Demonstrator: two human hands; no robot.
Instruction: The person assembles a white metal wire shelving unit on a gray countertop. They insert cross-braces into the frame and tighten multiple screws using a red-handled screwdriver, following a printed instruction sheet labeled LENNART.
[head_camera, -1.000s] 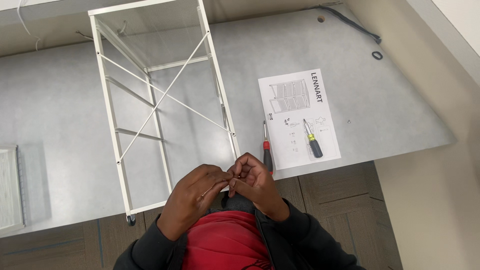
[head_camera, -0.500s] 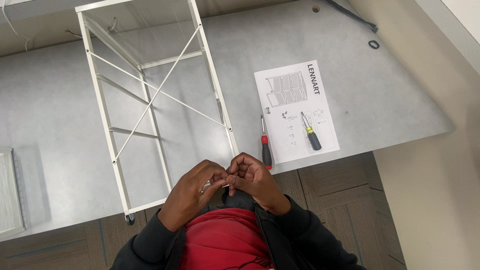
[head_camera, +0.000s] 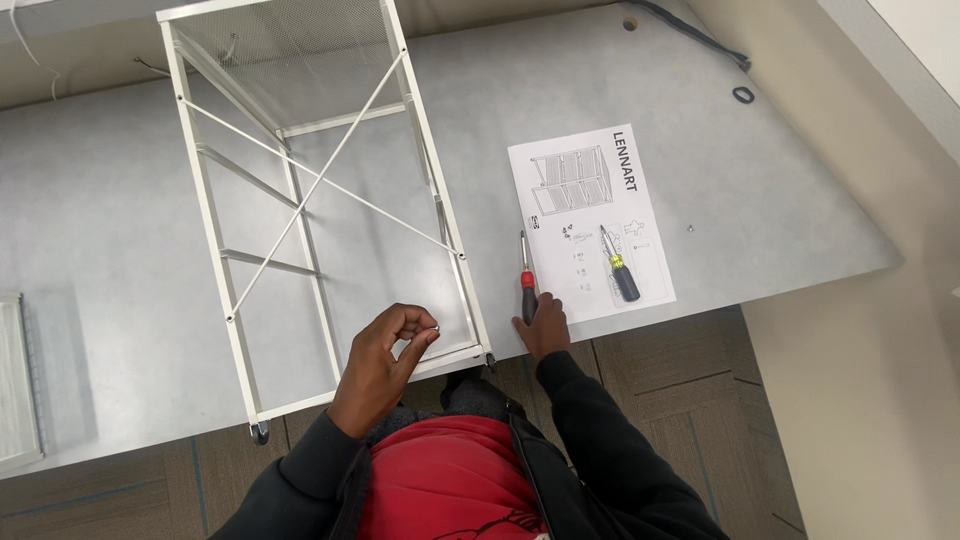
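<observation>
A white metal wire frame (head_camera: 320, 190) lies on its side on the grey table (head_camera: 780, 200). My left hand (head_camera: 385, 355) hovers over the frame's near end, its fingertips pinched on a small metal part (head_camera: 432, 327). My right hand (head_camera: 545, 325) rests at the table's front edge, fingers on the handle of a red-and-black screwdriver (head_camera: 525, 290). A second screwdriver (head_camera: 620, 268) with a black handle and yellow band lies on a white instruction sheet (head_camera: 590, 220) just right of that hand.
A small black ring (head_camera: 743, 94) and a dark cable (head_camera: 695, 35) lie at the table's far right. A white mesh panel (head_camera: 18, 380) sits at the left edge. A castor (head_camera: 259, 433) sticks out at the frame's near corner. Wood-look floor lies below.
My hands, joined together at my chest before, have separated. The left one stays over the frame with the small part; the right one has reached out to the red-handled screwdriver.
</observation>
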